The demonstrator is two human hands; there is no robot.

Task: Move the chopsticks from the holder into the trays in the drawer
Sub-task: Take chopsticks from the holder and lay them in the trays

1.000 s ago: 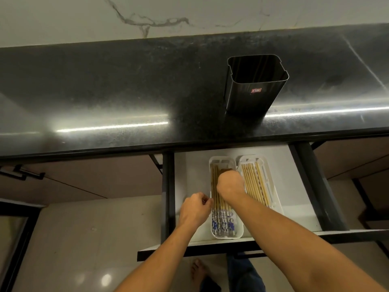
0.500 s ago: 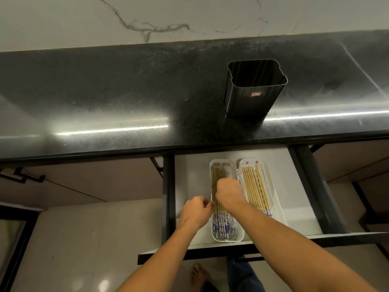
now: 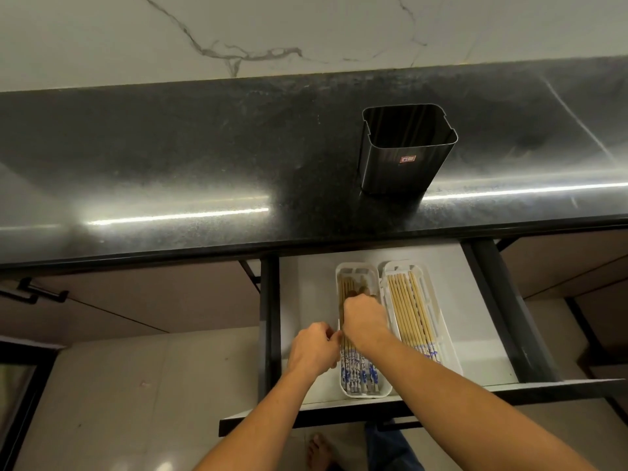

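Note:
A dark metal holder (image 3: 406,154) stands upright on the black counter; no chopsticks show inside it. Below, the open drawer (image 3: 475,317) holds two white trays side by side. The left tray (image 3: 365,390) is filled with several bamboo chopsticks (image 3: 360,370) with blue-patterned ends. The right tray (image 3: 448,355) holds several plain-shafted ones (image 3: 407,311). My right hand (image 3: 365,317) is fisted over the middle of the left tray, on its chopsticks. My left hand (image 3: 314,348) pinches the left tray's left rim.
The black counter (image 3: 170,164) overhangs the drawer's back part. Dark drawer rails (image 3: 499,300) run along both sides and a dark front edge (image 3: 339,416) lies under my forearms. My bare foot (image 3: 319,453) shows on the pale floor below.
The view has shifted slightly. My right hand slid a little toward me along the left tray; my left hand stays at the tray's rim.

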